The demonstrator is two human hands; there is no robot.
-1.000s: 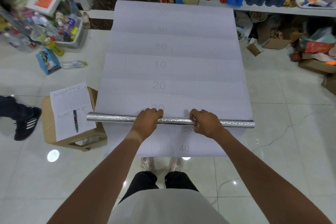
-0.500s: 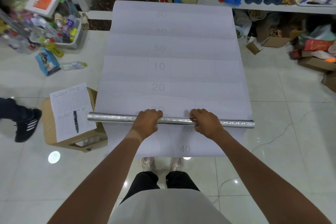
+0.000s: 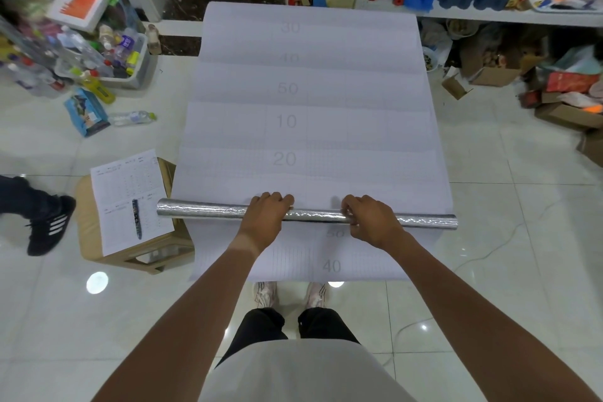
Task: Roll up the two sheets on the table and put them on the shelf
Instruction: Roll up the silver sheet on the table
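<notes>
both hands grip the silver roll (image 3: pixel 202 209) lying across the white sheet (image 3: pixel 310 127): left hand (image 3: pixel 266 217) fingers curled over it, right hand (image 3: pixel 370 222) fingers wrapped around it.

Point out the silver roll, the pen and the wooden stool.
silver roll (image 3: pixel 202 209): head view, on its bare left stretch, left of the hands.
pen (image 3: pixel 136 218): head view, on the middle of its barrel.
wooden stool (image 3: pixel 85 232): head view, on its bare seat beside the form.
</notes>
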